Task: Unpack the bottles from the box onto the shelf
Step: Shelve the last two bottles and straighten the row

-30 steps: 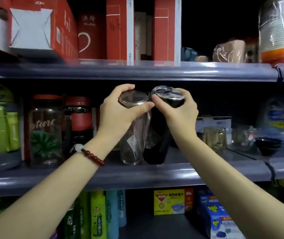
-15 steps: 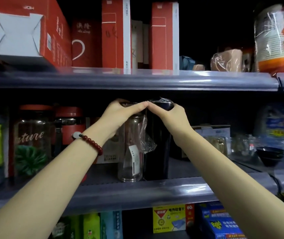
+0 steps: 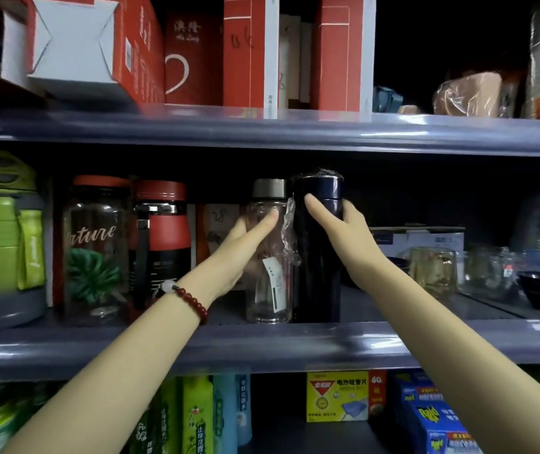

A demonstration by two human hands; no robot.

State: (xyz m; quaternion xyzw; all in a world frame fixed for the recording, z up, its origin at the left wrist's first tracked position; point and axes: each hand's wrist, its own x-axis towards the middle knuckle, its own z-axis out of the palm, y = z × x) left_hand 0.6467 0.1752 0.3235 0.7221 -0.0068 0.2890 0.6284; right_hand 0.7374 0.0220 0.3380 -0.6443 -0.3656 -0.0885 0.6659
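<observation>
Both bottles stand upright, touching, on the middle shelf point(image 3: 262, 342). The left hand point(image 3: 245, 237) wraps the clear bottle point(image 3: 267, 290); the right hand point(image 3: 347, 231) wraps the dark bottle point(image 3: 319, 283). Each hand's fingers curl round its bottle's upper half, so they release by drawing back toward the person.

Dim, glare on shelf edges point(image 3: 262, 132); corners blurred, perhaps lens-bent.

Clear bottle point(image 3: 268, 257) left of flask point(image 3: 319, 257), on shelf point(image 3: 294, 342).
</observation>
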